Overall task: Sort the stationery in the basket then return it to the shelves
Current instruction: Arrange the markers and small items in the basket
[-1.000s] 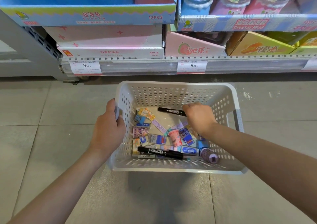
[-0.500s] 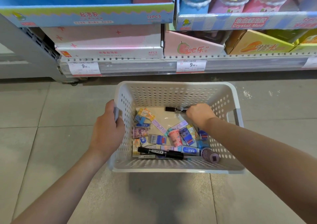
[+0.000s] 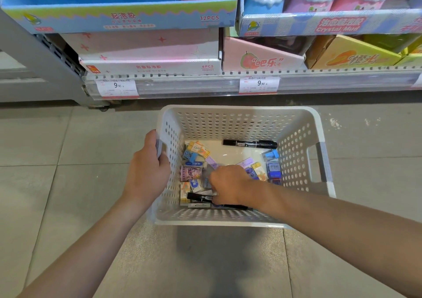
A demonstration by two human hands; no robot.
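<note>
A white perforated basket [image 3: 239,109] stands on the tiled floor. My left hand [image 3: 146,174] grips its left handle. Inside lie several small erasers [image 3: 197,149], a pink roll [image 3: 190,173], blue items [image 3: 272,167] by the right wall, and two black markers. One marker [image 3: 250,144] rests along the back wall. My right hand [image 3: 230,183] is down in the front of the basket, knuckles up, fingers curled onto the near black marker [image 3: 199,197]. The hand hides the items under it.
A shop shelf edge [image 3: 205,87] with price tags runs just behind the basket. On it sit a pink-white display box [image 3: 150,53], a pink box [image 3: 262,57] and orange boxes [image 3: 351,55]. Grey floor tiles [image 3: 68,149] surround the basket.
My right hand has left the marker at the back of the basket and come toward me, down onto the near marker. The left hand has kept its hold on the handle.
</note>
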